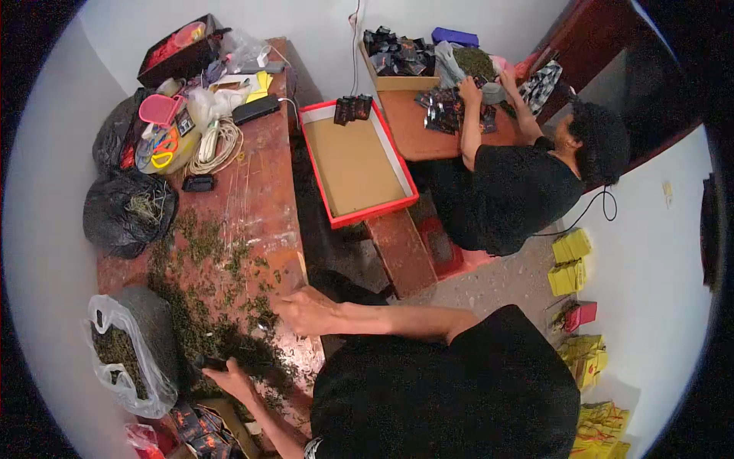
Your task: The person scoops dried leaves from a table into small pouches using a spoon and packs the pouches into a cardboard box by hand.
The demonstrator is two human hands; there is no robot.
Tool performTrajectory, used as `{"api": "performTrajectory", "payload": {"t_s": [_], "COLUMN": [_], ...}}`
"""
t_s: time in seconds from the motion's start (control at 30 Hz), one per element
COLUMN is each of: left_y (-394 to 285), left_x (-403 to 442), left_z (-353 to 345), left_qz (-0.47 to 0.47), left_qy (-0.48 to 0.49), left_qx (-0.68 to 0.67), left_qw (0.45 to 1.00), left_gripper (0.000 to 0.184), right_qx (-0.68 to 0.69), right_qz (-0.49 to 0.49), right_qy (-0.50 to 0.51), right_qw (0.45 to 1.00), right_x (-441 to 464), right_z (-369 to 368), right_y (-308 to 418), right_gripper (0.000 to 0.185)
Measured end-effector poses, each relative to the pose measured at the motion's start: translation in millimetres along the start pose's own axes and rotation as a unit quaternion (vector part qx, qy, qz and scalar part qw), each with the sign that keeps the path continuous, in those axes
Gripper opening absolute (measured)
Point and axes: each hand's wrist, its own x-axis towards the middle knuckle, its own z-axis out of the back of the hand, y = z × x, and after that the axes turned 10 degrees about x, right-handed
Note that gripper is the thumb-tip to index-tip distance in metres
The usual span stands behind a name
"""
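Observation:
My left hand (233,381) is closed around one end of a small black packet (206,362), held low over loose dark-green dried leaves (202,321) spread on the reddish table. Close to the table's edge, my right hand (306,310) is closed in a pinch above the leaves. A small shiny spot shows just below its fingertips; what the fingers hold, if anything, I cannot make out. Beyond the left hand stands a clear plastic bag (115,352) with more leaves inside. A carton of black printed packets (202,428) sits nearest my left forearm.
Black bags (126,210), scissors (162,159), coiled cable (218,145) and a pink basket (160,109) crowd the table's far end. A red-rimmed tray (355,218) holds black packets (352,109). A co-worker (520,183) handles packets at another table. Yellow bags (585,359) line the wall.

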Motion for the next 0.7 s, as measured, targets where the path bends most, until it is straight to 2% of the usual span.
{"api": "performTrajectory", "payload": {"t_s": [0.07,0.1,0.17,0.23,0.27,0.33,0.43,0.5,0.53,0.6,0.7], "left_y": [16,12,4,-25,2,4,24,15,6,23,42], "left_x": [7,5,4,-3,9,10,19,13,10,17,18], "left_z": [2,4,12,25,17,23,20,32,37,29,20], "left_qz": [-0.025,-0.036,-0.012,-0.072,-0.058,-0.007,0.020,0.026,0.029,0.028,0.012], "left_qy": [-0.010,-0.061,-0.054,-0.090,-0.113,-0.101,-0.103,-0.058,-0.037,-0.045,-0.072], "left_qx": [0.014,0.024,0.024,0.014,0.061,0.120,0.155,0.146,0.141,0.117,0.124], "left_qw": [1.000,0.997,0.998,0.993,0.990,0.988,0.982,0.987,0.989,0.992,0.990], "left_gripper": [0.137,0.117,0.095,0.061,0.069,0.083,0.095,0.099,0.100,0.104,0.112], "right_qx": [0.006,0.020,0.056,0.077,0.076,0.078,0.090,0.103,0.089,0.062,0.067], "right_qz": [0.005,-0.011,-0.058,-0.088,-0.089,-0.085,-0.086,-0.115,-0.096,-0.060,-0.063], "right_qy": [-0.019,-0.027,-0.042,-0.055,-0.060,-0.076,-0.084,-0.062,-0.053,-0.034,-0.049], "right_qw": [1.000,0.999,0.996,0.992,0.991,0.990,0.989,0.986,0.990,0.996,0.995], "right_x": [1,0,-1,0,-1,-4,-4,-5,-5,-7,-7], "right_z": [1,2,4,5,5,5,4,5,3,-2,-1], "right_y": [0,2,7,8,10,10,10,11,7,0,5], "right_gripper": [0.019,0.019,0.018,0.018,0.017,0.016,0.014,0.013,0.013,0.013,0.014]}}
